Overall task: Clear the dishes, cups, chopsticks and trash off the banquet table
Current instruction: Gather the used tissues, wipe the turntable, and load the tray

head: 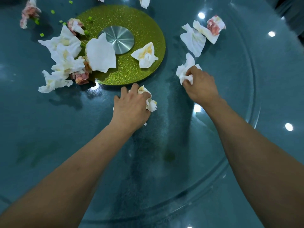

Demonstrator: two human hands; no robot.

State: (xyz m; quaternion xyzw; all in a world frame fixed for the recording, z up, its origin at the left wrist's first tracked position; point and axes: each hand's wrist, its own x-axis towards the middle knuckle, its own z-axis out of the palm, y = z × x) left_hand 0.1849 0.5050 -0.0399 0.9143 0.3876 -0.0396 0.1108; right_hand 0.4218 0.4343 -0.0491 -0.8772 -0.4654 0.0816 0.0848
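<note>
Both hands busy on the table — left hand clutching a stained napkin, right hand pinching a white napkin. Soft, weightless stuff — just scrunch it anywhere.

A crumpled napkin is gripped by the left hand and another tissue by the right hand on the glass tabletop, beside the green disc's edge.

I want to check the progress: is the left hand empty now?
No, the left hand grips a crumpled napkin on the glass table, near the green disc.
</note>
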